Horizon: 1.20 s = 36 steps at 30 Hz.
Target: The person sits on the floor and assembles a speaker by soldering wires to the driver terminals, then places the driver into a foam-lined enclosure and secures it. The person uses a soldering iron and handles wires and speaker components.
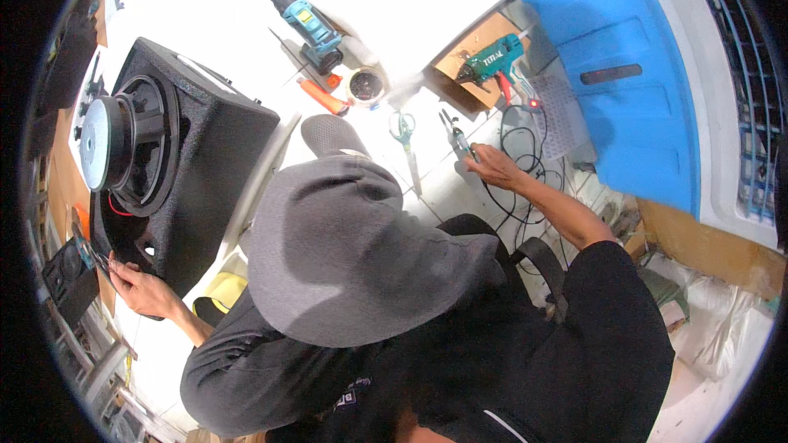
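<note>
Nearest to the camera is a wide grey hat (345,254), and under it the dark sleeves of the person at work. The left hand (141,289) is down at the lower corner of the black speaker cabinet (197,164); its fingers are curled around a small thin object at the cabinet edge, but what the object is cannot be told. The right hand (492,166) reaches out over the white floor, with the fingertips closed on the handle end of the small pliers (456,141), just beside the loops of black cable (525,172).

As a judgement, the work is in the middle: the speaker driver (111,141) hangs out of its round opening, tilted, with a red wire visible behind it — so it is neither fastened in nor fully removed, and the wiring and fixing seem left to do.

Counted farther out: one pair of scissors (403,130), one orange-handled knife (322,97), one roll of tape (366,84), one teal cordless drill (305,23), and one teal glue gun (492,62) resting on a piece of cardboard (474,47). Behind them a big blue plastic body (624,74) stands. One cabinet, one driver — no second speaker is clearly seen.
</note>
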Tool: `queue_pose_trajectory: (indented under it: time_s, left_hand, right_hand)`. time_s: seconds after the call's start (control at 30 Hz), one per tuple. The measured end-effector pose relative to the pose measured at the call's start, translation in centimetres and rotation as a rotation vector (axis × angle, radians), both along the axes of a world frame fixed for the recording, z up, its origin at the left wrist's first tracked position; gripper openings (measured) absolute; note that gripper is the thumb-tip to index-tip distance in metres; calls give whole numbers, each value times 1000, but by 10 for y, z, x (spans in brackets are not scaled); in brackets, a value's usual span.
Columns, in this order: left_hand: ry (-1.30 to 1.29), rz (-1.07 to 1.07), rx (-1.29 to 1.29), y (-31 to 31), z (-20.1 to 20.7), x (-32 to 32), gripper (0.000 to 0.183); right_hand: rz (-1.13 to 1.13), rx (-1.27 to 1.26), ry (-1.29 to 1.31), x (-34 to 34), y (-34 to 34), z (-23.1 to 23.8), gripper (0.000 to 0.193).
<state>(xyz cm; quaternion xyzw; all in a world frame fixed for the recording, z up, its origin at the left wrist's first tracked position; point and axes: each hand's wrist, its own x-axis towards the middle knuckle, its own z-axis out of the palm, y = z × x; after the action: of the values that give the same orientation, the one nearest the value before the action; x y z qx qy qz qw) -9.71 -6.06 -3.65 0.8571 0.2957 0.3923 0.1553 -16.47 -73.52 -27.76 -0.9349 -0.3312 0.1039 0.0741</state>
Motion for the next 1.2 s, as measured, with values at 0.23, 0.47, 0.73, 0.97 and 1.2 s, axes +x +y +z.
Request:
queue_pose_trajectory:
  time_s: [0.23, 0.47, 0.73, 0.97, 1.2]
  left_hand:
    - [10, 10, 6, 0, -1, -1, 35]
    - [-27, 0, -18, -3, -1, 0, 34]
    - [-41, 1, -42, -2, -2, 0, 34]
    - [-40, 30, -108, 3, -7, -3, 36]
    - [-308, -35, -207, -7, -9, -1, 26]
  right_hand:
    - [104, -66, -65, 29, 21, -15, 28]
    - [184, -132, -75, 37, 17, -4, 40]
    - [119, -113, 37, 34, 12, 5, 49]
    - [-81, 100, -36, 22, 17, 25, 58]
    - [-150, 575, -417, 96, 45, 55, 52]
